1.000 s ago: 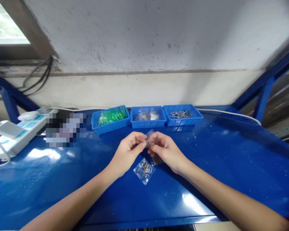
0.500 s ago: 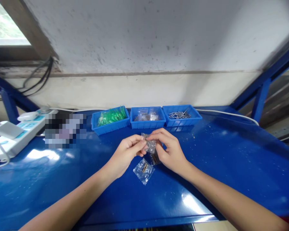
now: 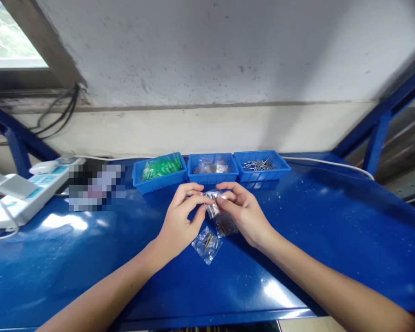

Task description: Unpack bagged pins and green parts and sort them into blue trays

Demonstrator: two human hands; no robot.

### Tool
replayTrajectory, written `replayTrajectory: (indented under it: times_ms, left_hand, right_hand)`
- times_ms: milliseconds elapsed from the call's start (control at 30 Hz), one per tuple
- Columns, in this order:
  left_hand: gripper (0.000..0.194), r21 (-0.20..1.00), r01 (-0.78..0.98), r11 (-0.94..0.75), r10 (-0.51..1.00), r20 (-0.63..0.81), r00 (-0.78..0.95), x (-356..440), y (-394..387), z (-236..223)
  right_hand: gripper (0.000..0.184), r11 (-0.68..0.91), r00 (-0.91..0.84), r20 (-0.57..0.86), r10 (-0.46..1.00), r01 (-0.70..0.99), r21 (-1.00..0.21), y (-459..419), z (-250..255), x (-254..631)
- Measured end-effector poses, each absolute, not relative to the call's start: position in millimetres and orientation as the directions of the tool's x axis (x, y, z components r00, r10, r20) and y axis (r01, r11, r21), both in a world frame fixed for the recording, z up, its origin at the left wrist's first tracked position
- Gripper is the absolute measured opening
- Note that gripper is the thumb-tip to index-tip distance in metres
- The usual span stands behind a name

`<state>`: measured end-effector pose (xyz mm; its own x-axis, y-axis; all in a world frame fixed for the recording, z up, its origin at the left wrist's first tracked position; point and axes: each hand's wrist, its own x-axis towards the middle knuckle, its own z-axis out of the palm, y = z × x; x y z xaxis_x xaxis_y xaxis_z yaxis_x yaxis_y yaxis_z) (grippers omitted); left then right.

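A small clear plastic bag (image 3: 212,210) is pinched between the thumb and fingers of my right hand (image 3: 244,210). Something small and brownish shows inside it, partly covered by my fingertips. My left hand (image 3: 185,216) is at the bag's left side, its fingers apart, with the index fingertip at the bag's edge. Just below, a second clear bag (image 3: 227,227) with brass-coloured pins lies on the blue table, partly under my right hand. Nearer to me lies another clear bag (image 3: 207,251) holding brass-coloured pins.
Three blue bins stand in a row at the back: one with green packets (image 3: 162,167), one with clear bags (image 3: 212,167), one with metal screws or pins (image 3: 259,165). A white power strip (image 3: 31,196) and a pixelated patch are at left. A white cable (image 3: 332,162) runs along the wall.
My left hand has loosened its pinch on the bag and spread its fingers. My right thumb and fingers have closed on the bag. The bag beneath shows more now.
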<state>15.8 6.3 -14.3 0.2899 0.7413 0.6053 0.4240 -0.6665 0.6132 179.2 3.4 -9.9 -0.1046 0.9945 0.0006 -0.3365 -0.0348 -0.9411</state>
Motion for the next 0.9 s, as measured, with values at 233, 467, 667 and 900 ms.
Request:
replayTrajectory:
  times_ms: [233, 467, 667, 900]
  left_hand:
    - [0.022, 0.962, 0.180, -0.205, 0.948, 0.149, 0.282, 17.2, 9.9, -10.5]
    - [0.019, 0.995, -0.070, 0.067, 0.964, -0.046, 0.264, 19.5, 10.6, -10.8]
    - [0.007, 0.807, 0.357, -0.470, 0.882, 0.422, 0.209, 14.5, 8.8, -10.8]
    - [0.015, 0.435, 0.537, -0.723, 0.670, 0.634, 0.387, 14.6, 7.7, -17.3]
  right_hand:
    - [0.005, 0.377, 0.009, 0.380, 0.925, 0.099, -0.921, 3.7, -12.1, 186.4]
    - [0.025, 0.668, -0.193, 0.652, 0.733, 0.384, -0.637, -2.8, -13.5, 185.1]
    - [0.013, 0.425, -0.124, 0.407, 0.905, 0.309, -0.851, 1.6, -7.5, 189.6]
    - [0.019, 0.166, -0.145, 0.146, 0.979, 0.140, -0.976, 0.7, -10.9, 182.3]
